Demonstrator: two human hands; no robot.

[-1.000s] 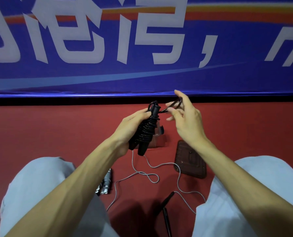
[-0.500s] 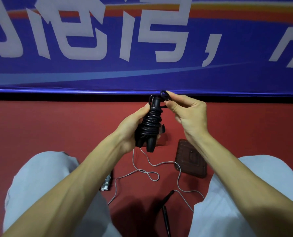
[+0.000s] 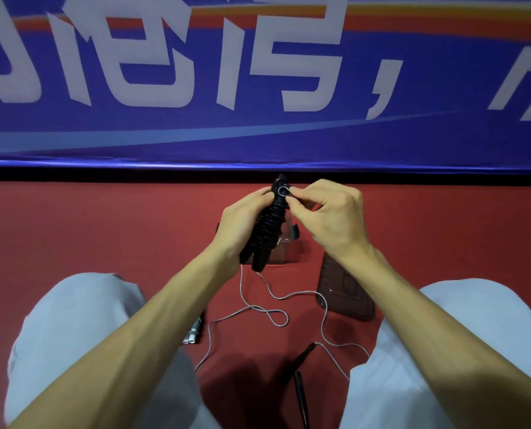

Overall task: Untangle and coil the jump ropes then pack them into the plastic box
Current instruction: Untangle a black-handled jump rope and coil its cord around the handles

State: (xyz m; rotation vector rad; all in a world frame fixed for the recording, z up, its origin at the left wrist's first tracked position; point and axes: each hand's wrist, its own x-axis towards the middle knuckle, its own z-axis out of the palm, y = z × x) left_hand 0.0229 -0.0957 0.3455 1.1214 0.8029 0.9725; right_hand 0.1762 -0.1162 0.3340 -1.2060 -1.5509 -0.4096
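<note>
My left hand (image 3: 239,224) grips a black jump rope (image 3: 268,226) whose cord is wound tightly round its handles, held upright above the floor. My right hand (image 3: 329,218) pinches the last small loop of that cord at the top of the bundle. A thin grey jump rope (image 3: 270,311) lies loose in curls on the red floor between my knees, with black handles (image 3: 301,366) near my right leg. The clear plastic box (image 3: 287,246) stands on the floor behind the black bundle, mostly hidden by it.
A dark brown box lid (image 3: 344,292) lies flat to the right of the box. Silver handles (image 3: 194,332) show beside my left knee. A blue banner (image 3: 258,88) hangs across the far side. My legs frame the red floor (image 3: 103,236).
My right hand has come down from an open reach and closed onto the end loop at the top of the bundle. The bundle has stayed upright in my left hand.
</note>
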